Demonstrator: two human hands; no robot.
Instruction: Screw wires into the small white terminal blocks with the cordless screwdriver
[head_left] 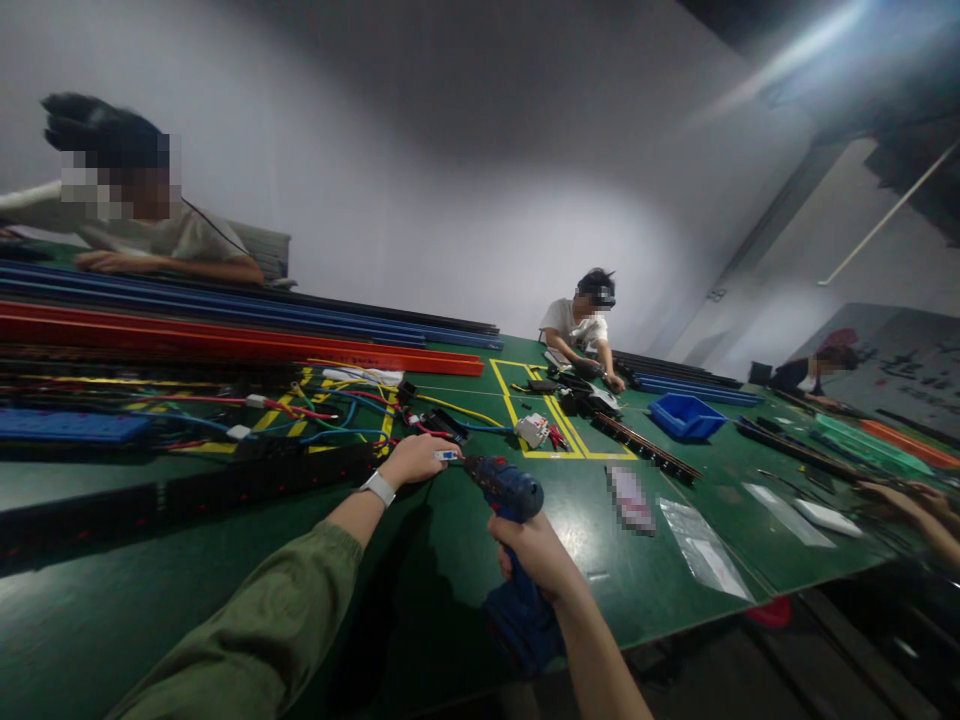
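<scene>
A blue cordless drill (514, 490) is gripped by its handle in my right hand (536, 550), its chuck pointing left. My left hand (416, 460), with a pale watch band at the wrist, pinches a small white and blue part (445, 455), perhaps a connector. The drill's tip is right beside this part; whether they touch, I cannot tell. Close to my left hand is the end of a long black strip (277, 482), which runs off to the left. Red, blue, yellow and green wires (352, 400) lie behind the hand.
Long orange-red rails (247, 338) and blue rails (247, 308) lie along the far left side. A white connector block (532, 430) sits by yellow tape. Further right are a blue bin (686, 415) and a plastic bag (703, 548). Several people work around the green table (465, 570).
</scene>
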